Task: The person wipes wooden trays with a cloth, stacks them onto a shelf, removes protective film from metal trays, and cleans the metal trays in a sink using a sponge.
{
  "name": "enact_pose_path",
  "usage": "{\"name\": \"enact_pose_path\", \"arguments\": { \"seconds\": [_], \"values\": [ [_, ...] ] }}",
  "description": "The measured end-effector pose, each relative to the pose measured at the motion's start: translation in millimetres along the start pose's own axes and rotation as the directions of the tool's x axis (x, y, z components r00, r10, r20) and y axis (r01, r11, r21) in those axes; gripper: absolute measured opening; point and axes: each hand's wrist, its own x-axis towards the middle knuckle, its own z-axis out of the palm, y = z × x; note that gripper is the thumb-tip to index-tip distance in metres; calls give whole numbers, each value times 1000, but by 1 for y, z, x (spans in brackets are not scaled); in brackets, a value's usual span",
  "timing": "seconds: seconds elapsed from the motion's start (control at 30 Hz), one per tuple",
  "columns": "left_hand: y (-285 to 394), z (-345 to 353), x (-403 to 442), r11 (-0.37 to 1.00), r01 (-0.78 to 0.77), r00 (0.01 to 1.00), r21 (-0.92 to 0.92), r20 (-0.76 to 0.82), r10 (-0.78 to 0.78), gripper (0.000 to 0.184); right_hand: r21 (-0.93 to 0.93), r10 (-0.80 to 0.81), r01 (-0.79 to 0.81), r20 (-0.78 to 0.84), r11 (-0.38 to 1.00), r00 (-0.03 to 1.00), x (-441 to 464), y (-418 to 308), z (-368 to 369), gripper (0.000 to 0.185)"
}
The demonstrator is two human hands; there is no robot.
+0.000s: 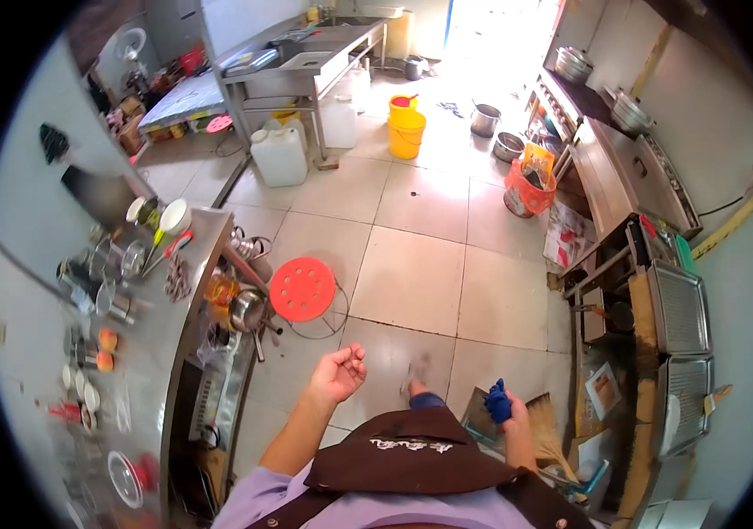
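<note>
My left hand (339, 374) is in front of my body, palm up, with its fingers curled in together and nothing seen in them. It is nearest to a red round stool (302, 289) with holes in its seat, but does not touch it. My right hand (514, 414) is closed around a crumpled dark-blue cloth (498, 401). Below that hand, a straw broom (549, 432) leans by a dustpan (480, 413). I wear a dark brown apron (407, 454) over a light purple shirt.
A steel counter (152, 309) with cups and utensils runs along the left. Yellow buckets (406, 134), a white jerrycan (279, 157), metal pots (485, 120) and a red-bagged bin (528, 189) stand on the tiled floor. Shelving with metal trays (682, 309) lines the right.
</note>
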Motion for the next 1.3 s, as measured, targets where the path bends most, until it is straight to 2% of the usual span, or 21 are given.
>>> {"name": "enact_pose_path", "arguments": {
  "seconds": [0.07, 0.13, 0.23, 0.27, 0.3, 0.33, 0.4, 0.53, 0.6, 0.67, 0.7, 0.77, 0.83, 0.87, 0.93, 1.0, 1.03, 1.13, 1.23, 1.3],
  "values": [
    [16, 9, 41, 999, 15, 1000, -49, 5, -15, 11, 48, 77, -76, -36, 996, 996, 51, -11, 1, 24],
    [30, 30, 77, 997, -26, 996, -70, -84, 21, 10, 50, 133, -131, -30, 990, 991, 109, -43, 19, 23],
    [61, 48, 140, 992, -75, 981, -103, -187, 55, 8, 184, 84, -90, 42, 979, 996, 171, -105, 104, 23],
    [75, 30, 173, 992, 0, 1000, -130, -31, -4, 8, 189, 47, -70, 126, 980, 991, 197, -125, 136, 23],
    [82, 82, 173, 993, -72, 958, -92, -284, 43, 8, 193, 9, -47, 193, 980, 981, 217, -146, 167, 23],
    [95, 115, 184, 994, -62, 970, -91, -240, 39, 8, 189, -20, -30, 257, 981, 966, 237, -162, 198, 24],
    [107, 167, 211, 992, -52, 984, -118, -177, 31, 8, 12, -132, 132, 146, 991, 980, 262, -201, 273, 27],
    [158, 212, 288, 987, -53, 983, -153, -182, 25, 8, -190, -3, 52, 248, 980, 969, 327, -242, 383, 31],
    [174, 235, 332, 986, -49, 972, -159, -233, 11, 8, -258, 20, 75, 348, 963, 937, 363, -264, 415, 32],
    [190, 249, 376, 985, -34, 945, -167, -326, -22, 8, -211, -1, 67, 297, 975, 955, 401, -281, 440, 31],
    [203, 260, 397, 986, 38, 954, -162, -289, -85, 7, -191, -6, 63, 284, 980, 959, 414, -291, 441, 30],
    [236, 282, 450, 982, 61, 963, -176, -250, -104, 7, -156, -39, 85, 279, 984, 960, 454, -313, 458, 28],
    [273, 322, 502, 979, 79, 972, -190, -204, -118, 7, -49, -45, 55, 181, 997, 982, 483, -342, 463, 27],
    [292, 345, 524, 986, 50, 984, -160, -161, -76, 7, -7, -46, 48, 136, 999, 990, 499, -358, 455, 26],
    [326, 398, 568, 994, 2, 997, -109, -81, -11, 8, 325, -62, -61, 355, 944, 933, 562, -376, 407, 23],
    [366, 441, 616, 997, -8, 1000, -75, -10, 7, 9, 266, -104, 85, 58, 960, 993, 569, -405, 444, 23],
    [382, 464, 638, 999, -15, 1000, -45, 16, 16, 9, 238, -121, 141, -97, 961, 988, 567, -416, 466, 23],
    [415, 536, 698, 1000, 22, 999, 18, -46, -21, 11, 187, -148, 153, -42, 970, 988, 587, -454, 508, 25],
    [419, 605, 754, 991, 62, 993, 116, -105, -50, 12, 216, -186, 209, -121, 954, 975, 634, -480, 517, 24],
    [425, 627, 809, 989, 124, 992, 78, -34, -122, 11, 320, -107, 160, -176, 934, 979, 688, -501, 505, 24]
  ]
}}
